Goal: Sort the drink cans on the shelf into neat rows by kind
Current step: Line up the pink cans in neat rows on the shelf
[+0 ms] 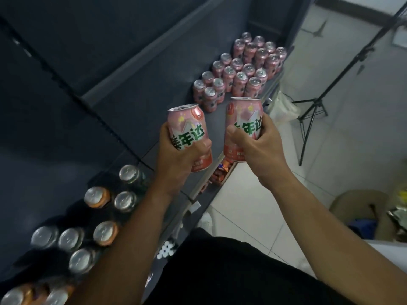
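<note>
Left hand [178, 155]: raised above the front edge of the shelf [143, 102]. The grip is clenched round the lower body of a pink can [187, 126], with the thumb across the label. The can top leans slightly left.

Right hand [259, 146]: level with the left hand. The grip is wrapped round a second pink can [244, 115] at mid-height, with the thumb on the left of the label. This can is close to upright. The two held cans are just beside each other and do not touch. Neither rests on the shelf.

The shelf is dark grey and flat, running from near left to far right, with a dark panel behind it. The floor [330, 150] at right has pale tiles.

At the far end of the shelf, a block of pink cans [240, 73] stands upright in close rows. At near left, mixed cans [99, 216], some orange-sided and some dark, stand loosely spaced beside the left forearm. Orange snack packets [220, 172] lie on a lower level, partly hidden by the hands. A black tripod [312, 106] stands on the floor at right.
</note>
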